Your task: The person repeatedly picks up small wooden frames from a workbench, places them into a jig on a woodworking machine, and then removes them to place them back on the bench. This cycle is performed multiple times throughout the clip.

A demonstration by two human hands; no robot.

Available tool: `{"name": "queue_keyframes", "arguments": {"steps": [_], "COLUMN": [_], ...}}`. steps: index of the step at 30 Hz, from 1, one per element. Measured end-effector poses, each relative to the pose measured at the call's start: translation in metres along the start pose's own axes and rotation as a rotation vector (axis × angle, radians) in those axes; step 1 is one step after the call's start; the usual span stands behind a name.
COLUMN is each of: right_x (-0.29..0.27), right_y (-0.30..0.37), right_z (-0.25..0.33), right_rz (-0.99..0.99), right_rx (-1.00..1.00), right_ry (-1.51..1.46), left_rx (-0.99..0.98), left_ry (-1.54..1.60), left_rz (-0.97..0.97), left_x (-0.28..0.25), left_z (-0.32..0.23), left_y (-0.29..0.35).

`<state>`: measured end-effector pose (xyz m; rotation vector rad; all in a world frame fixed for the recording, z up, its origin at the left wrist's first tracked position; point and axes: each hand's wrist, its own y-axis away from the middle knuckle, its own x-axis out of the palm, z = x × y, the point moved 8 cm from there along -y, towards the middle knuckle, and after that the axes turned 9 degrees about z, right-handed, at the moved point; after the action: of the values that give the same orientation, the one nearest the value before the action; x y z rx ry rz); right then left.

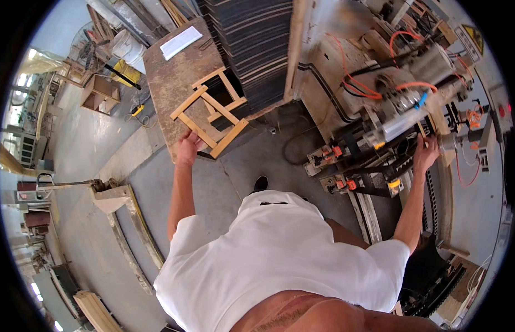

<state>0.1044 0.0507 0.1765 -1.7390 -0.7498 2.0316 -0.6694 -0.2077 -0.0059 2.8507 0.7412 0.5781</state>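
My left hand (188,148) reaches out to a light wooden frame (197,131), its fingers closed at the near corner. This frame overlaps a second wooden frame (230,88) on the brown worktable (163,72), and their near ends jut past the table's edge. On the right, my right hand (426,154) is at a machine (401,126) with metal cylinders and orange air hoses. Its fingers are bent together beside a small wooden piece (421,129); what they grip is partly hidden.
A white sheet (181,42) lies on the worktable. Dark stacked panels (246,44) stand behind it. A fan (90,52), a white bucket (128,47) and a small wooden box (100,95) are at the far left. Metal rails (137,221) lie on the floor at left.
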Motion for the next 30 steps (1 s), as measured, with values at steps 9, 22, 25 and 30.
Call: {"name": "queue_keyframes", "arguments": {"steps": [9, 22, 25, 30], "right_x": [0.035, 0.063, 0.05, 0.049], "right_y": [0.118, 0.228, 0.217, 0.265], "right_z": [0.146, 0.165, 0.185, 0.17], "right_rz": [0.25, 0.355, 0.435, 0.431], "right_rx": [0.235, 0.609, 0.473, 0.587], "right_ry": [-0.716, -0.699, -0.538, -0.601], "left_rx": [-0.14, 0.054, 0.338, 0.426], "left_ry": [-0.134, -1.313, -1.508, -1.84], "left_rz": [-0.078, -0.07, -0.105, 0.315], "left_x": [-0.058, -0.007, 0.031, 0.118], "left_z": [0.018, -0.003, -0.008, 0.016], "left_y": [-0.176, -0.198, -0.159, -0.118]}}
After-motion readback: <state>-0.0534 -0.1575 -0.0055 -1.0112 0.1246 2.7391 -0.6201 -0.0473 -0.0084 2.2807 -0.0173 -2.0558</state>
